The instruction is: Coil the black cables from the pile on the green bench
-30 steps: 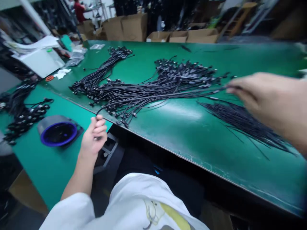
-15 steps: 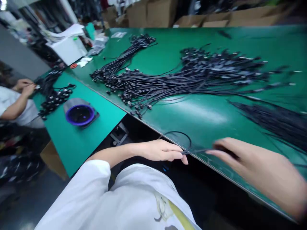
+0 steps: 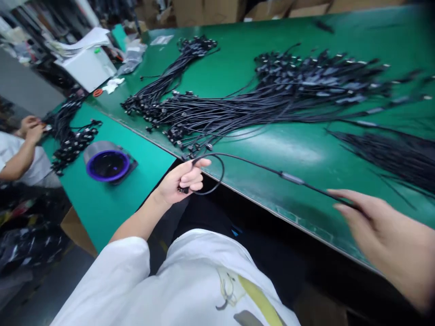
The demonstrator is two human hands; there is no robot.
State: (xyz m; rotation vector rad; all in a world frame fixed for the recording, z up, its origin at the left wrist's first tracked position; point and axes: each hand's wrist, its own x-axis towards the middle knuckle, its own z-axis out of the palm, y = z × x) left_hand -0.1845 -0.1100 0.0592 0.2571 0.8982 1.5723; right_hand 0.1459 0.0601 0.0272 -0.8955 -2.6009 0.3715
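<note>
A thin black cable (image 3: 251, 162) with a grey sleeve partway along it stretches between my two hands. My left hand (image 3: 183, 180) is closed around one end, where a small dark connector shows below the fingers and the cable bends into a loop beside them. At the other end, my right hand (image 3: 370, 222) pinches the cable between thumb and fingers; that end is mostly hidden in the hand. Both hands are at the front edge of the green table (image 3: 292, 149). Beyond them lies a large bundle of similar cables (image 3: 238, 108) with connectors at its ends.
More black strands (image 3: 390, 156) lie at the right. A smaller cable bundle (image 3: 170, 72) rests at the back left. On the side table are a roll with a purple core (image 3: 108, 166) and another cable pile (image 3: 73, 140), beside a co-worker's hands (image 3: 34, 130). A white box (image 3: 89, 68) stands behind.
My hands have moved apart, the left going left and up, the right going right. The cable between them is now stretched out, with its grey sleeve showing.
</note>
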